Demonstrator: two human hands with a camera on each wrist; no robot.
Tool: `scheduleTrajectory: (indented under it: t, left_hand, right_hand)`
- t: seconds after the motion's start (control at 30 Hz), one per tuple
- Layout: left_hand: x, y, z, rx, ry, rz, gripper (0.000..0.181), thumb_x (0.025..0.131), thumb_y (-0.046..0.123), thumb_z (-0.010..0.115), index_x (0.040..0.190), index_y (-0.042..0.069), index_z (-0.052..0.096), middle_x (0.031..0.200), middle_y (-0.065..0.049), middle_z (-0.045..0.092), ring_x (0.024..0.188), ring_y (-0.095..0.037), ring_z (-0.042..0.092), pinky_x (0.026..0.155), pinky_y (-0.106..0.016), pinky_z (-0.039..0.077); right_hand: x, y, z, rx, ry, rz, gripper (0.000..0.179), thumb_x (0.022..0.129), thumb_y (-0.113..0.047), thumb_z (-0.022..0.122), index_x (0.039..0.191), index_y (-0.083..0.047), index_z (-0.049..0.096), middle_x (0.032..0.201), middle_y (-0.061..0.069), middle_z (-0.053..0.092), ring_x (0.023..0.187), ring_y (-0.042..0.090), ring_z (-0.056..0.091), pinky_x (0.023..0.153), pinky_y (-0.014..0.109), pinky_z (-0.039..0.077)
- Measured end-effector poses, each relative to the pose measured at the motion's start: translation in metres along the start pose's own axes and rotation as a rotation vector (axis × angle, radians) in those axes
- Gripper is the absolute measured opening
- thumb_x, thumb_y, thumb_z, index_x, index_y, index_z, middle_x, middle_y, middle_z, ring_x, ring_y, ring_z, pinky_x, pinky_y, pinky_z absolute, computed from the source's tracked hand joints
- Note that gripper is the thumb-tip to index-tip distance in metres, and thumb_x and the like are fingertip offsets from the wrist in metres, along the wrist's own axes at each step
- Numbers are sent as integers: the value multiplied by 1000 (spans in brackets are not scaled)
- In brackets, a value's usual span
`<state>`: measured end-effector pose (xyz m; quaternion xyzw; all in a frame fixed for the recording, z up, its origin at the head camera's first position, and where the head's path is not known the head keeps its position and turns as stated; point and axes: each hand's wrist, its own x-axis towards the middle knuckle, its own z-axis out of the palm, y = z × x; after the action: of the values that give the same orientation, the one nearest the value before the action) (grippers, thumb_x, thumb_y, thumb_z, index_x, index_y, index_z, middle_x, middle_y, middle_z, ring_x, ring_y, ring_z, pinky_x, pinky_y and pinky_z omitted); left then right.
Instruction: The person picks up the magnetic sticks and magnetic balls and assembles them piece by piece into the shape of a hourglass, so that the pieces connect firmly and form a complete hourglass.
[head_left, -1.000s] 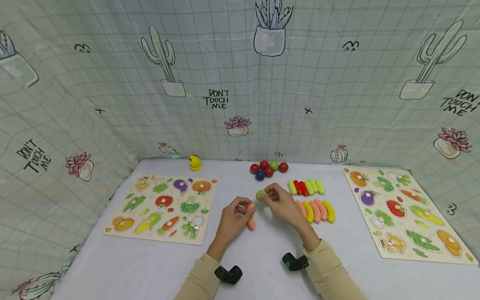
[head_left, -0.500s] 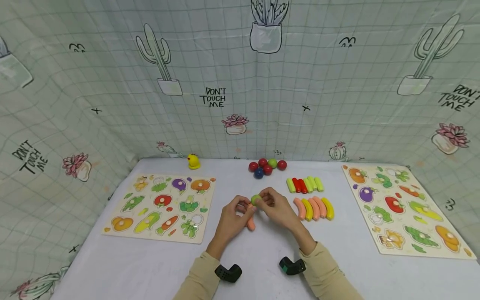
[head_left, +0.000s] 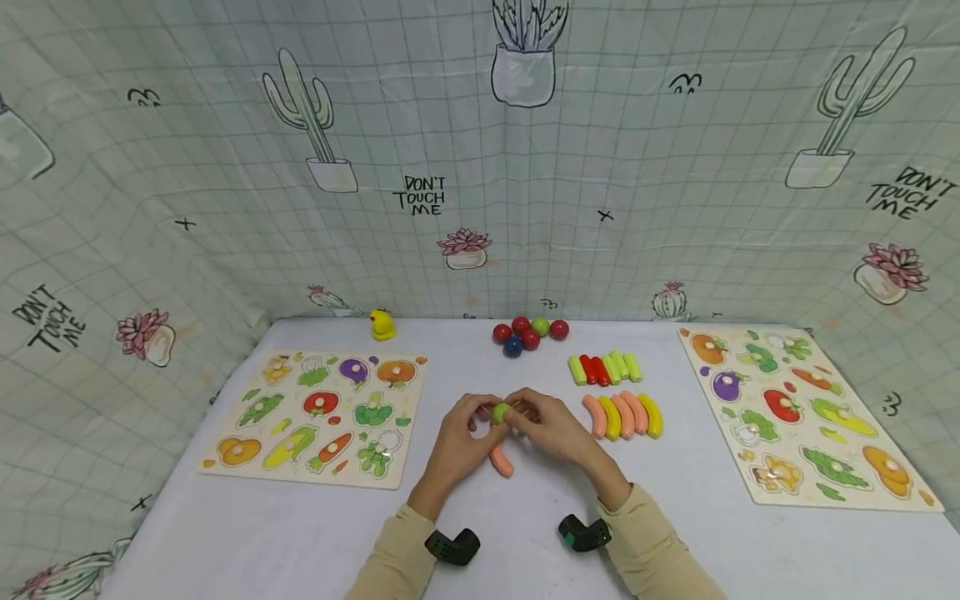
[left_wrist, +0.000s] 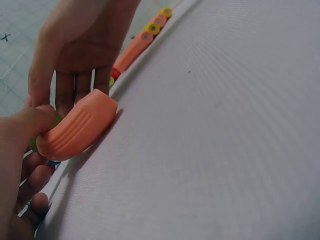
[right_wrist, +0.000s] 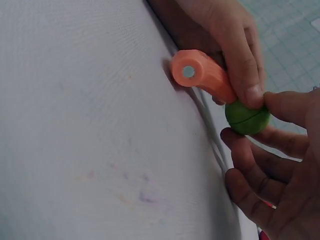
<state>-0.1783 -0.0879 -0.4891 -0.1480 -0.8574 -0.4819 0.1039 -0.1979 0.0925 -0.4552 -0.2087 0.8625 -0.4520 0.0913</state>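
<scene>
Green ball (right_wrist: 246, 120), orange stick (right_wrist: 210, 78) | pinched between both hands (head_left: 463, 437) (head_left: 553, 427) | stick's disc (right_wrist: 188, 72): right wrist only

L grip (head_left: 462, 437) adj. R grip (head_left: 553, 427)

I see two boards on the desk (head_left: 517, 542): left board (head_left: 294, 400), right board (head_left: 795, 437). Duck (head_left: 382, 325) behind left board. Between boards: ball cluster (head_left: 531, 339) at back, straight sticks (head_left: 602, 371) nearer and right, curved row (head_left: 626, 417) before those. Lone ball (head_left: 500, 413) against lone curved stick (head_left: 502, 462), between left hand (head_left: 463, 437) and right hand (head_left: 553, 427).
</scene>
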Motion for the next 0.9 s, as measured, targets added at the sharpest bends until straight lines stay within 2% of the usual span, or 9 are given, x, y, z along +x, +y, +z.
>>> scheduleTrajectory:
  t: [0.13,0.27,0.5,0.67,0.9]
  left_hand:
    - [-1,1,-1,2,-10,-23,34,82,24,73,113,16,61,103,2,64,91,-14,57,76,-25,43]
    - [-2,2,-1,-3,-25,-45,35,83,26,72,115,17,60,104,2,67,95,-12,60,81,-28,46]
    - [-1,0,0,-28,0,-23,37,82,22,73,116,15,60,104,2,66,88,-11,60,79,-27,46]
    - [-1,-1,0,-4,13,-22,38,81,19,74,116,16,60,104,2,63,89,-13,57,78,-26,45]
    - [0,0,1,51,8,-30,37,80,21,75,115,17,61,102,4,62,90,-13,53,80,-28,42]
  right_hand:
    - [-2,1,-3,-14,5,21,26,95,-28,55,116,-12,60,103,5,66,82,11,61,70,26,49]
    - [-4,3,-11,-40,46,45,24,95,-26,56,114,-11,60,102,2,66,81,12,59,68,26,48]
    - [-8,5,-32,-115,125,87,21,94,-22,58,111,-10,62,100,3,65,84,14,58,73,27,48]
    - [-12,9,-46,-171,178,128,21,93,-20,59,110,-9,62,101,5,65,85,17,58,74,28,47]
    - [-20,18,-65,-190,195,179,24,92,-20,59,112,-7,60,99,7,64,80,18,57,63,28,48]
